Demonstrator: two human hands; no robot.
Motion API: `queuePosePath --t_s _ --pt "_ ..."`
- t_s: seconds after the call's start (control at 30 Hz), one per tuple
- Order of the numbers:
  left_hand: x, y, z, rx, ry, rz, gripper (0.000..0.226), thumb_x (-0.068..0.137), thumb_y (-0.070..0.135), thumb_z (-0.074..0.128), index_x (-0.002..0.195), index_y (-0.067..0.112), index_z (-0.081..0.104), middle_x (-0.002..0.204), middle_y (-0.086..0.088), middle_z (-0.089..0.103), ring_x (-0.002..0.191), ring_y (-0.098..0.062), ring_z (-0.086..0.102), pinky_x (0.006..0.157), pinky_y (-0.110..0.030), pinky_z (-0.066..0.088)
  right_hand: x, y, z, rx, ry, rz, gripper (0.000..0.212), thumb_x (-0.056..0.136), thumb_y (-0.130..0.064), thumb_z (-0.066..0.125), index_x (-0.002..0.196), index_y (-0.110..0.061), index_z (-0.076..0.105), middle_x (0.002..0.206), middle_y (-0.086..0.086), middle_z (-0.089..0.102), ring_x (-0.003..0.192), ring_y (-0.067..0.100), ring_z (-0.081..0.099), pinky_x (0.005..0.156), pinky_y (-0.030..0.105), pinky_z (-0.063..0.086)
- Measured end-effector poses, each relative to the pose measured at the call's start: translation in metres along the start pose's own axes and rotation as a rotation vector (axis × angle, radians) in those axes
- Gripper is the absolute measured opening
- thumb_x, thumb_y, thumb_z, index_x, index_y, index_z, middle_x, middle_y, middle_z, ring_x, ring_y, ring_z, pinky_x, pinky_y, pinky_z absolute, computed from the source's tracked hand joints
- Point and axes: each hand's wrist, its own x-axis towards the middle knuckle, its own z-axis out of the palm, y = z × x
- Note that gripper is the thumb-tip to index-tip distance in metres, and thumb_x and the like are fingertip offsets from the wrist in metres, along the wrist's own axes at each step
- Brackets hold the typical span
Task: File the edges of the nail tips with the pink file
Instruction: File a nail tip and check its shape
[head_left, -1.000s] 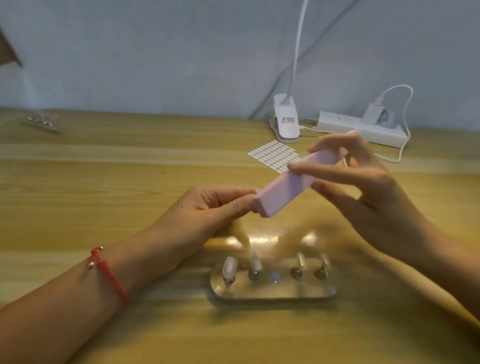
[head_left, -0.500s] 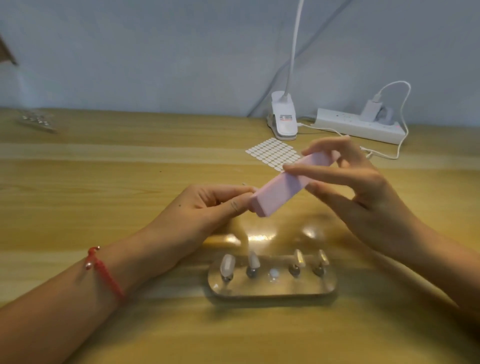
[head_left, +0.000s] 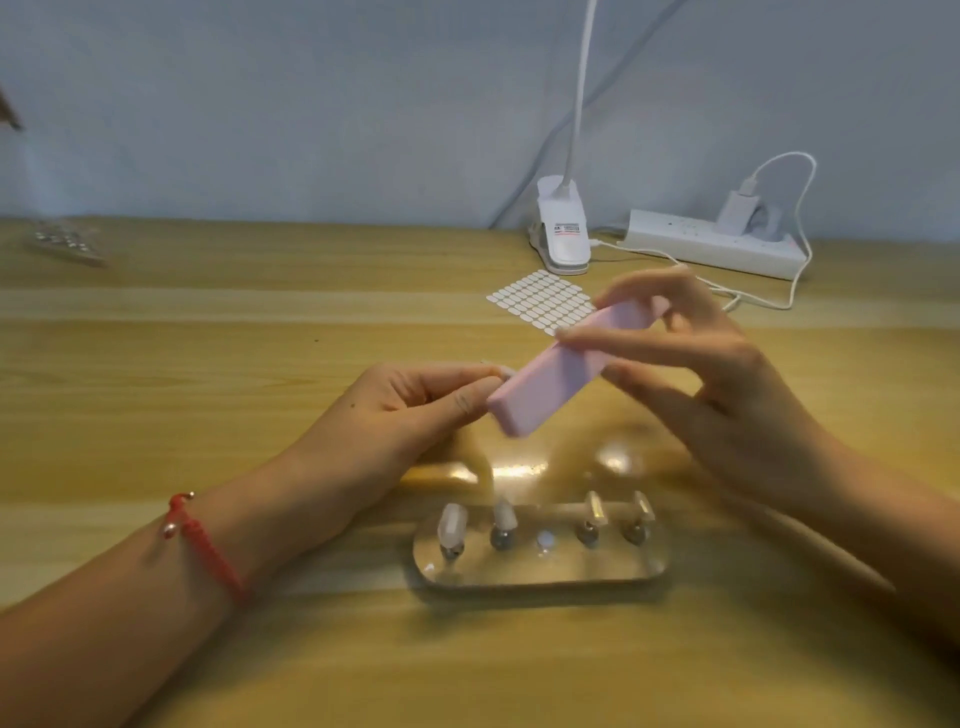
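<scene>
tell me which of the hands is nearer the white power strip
Right. The right hand, gripping the pink file, is just in front of the power strip, slightly left of it. The left hand, pinching a nail tip, sits farther left and closer to the person.

Wooden table (head_left: 208, 364): clear stand (head_left: 613, 569) with nail tips (head_left: 451, 522) at 6 o'clock, white sticker sheet (head_left: 540, 301) at 12, lamp clip (head_left: 563, 239) at 1, power strip (head_left: 711, 249) plus cable (head_left: 763, 304) at 2, blurred metallic item (head_left: 67, 244) at 10.
</scene>
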Motion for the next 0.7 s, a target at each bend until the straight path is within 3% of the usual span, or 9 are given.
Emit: queuePosePath --t_s 0.07,0.17,0.3,0.43,0.57,0.7 --pt "0.000 0.001 0.001 0.001 -0.019 0.009 0.025 0.074 0.029 0.060 0.094 0.026 0.076 0.093 0.011 0.075 0.082 0.005 0.065 0.068 -0.008 0.047 -0.002 -0.002 0.002 0.039 -0.017 0.023 0.038 0.093 -0.012 0.060 0.124 -0.032 0.058 0.124 0.007 0.048 0.122 0.018 0.044 0.102 0.044 0.041" --pt "0.000 0.000 0.003 -0.048 -0.016 -0.012 0.025 0.075 0.025 0.060 0.092 0.018 0.076 0.087 0.007 0.075 0.072 0.003 0.064 0.059 -0.010 0.047 -0.006 -0.009 0.014 0.030 -0.094 -0.110 0.031 0.096 -0.017 0.053 0.123 -0.029 0.062 0.123 0.009 0.049 0.123 0.022 0.045 0.104 0.036 0.039" --pt "0.000 -0.001 0.001 0.025 -0.020 0.019 0.027 0.073 0.032 0.061 0.095 0.029 0.075 0.095 0.013 0.074 0.087 0.005 0.065 0.072 -0.008 0.047 0.000 0.000 -0.001 0.030 -0.003 0.038 0.033 0.094 -0.019 0.059 0.126 -0.028 0.057 0.124 0.008 0.049 0.121 0.015 0.044 0.103 0.043 0.041" --pt "-0.001 0.000 0.004 -0.009 -0.032 0.002 0.025 0.076 0.027 0.059 0.096 0.028 0.075 0.088 0.010 0.075 0.074 0.004 0.064 0.061 -0.009 0.047 -0.007 -0.011 0.015 0.002 -0.094 -0.114 0.030 0.096 -0.014 0.055 0.122 -0.027 0.063 0.123 0.011 0.049 0.121 0.024 0.046 0.104 0.035 0.038" --pt "-0.001 0.001 0.001 0.039 -0.017 0.009 0.025 0.074 0.032 0.060 0.095 0.033 0.074 0.094 0.014 0.074 0.085 0.006 0.065 0.070 -0.008 0.047 -0.001 -0.002 0.002 0.021 0.011 0.059 0.032 0.094 -0.017 0.057 0.125 -0.028 0.057 0.123 0.009 0.049 0.120 0.019 0.045 0.101 0.041 0.041" --pt "-0.001 0.001 0.003 -0.002 -0.014 -0.015 0.025 0.075 0.027 0.060 0.092 0.021 0.077 0.085 0.010 0.075 0.071 0.004 0.064 0.058 -0.009 0.047 -0.009 -0.013 0.017 0.013 -0.063 -0.083 0.030 0.095 -0.019 0.056 0.123 -0.029 0.062 0.122 0.009 0.050 0.120 0.023 0.046 0.102 0.036 0.040"
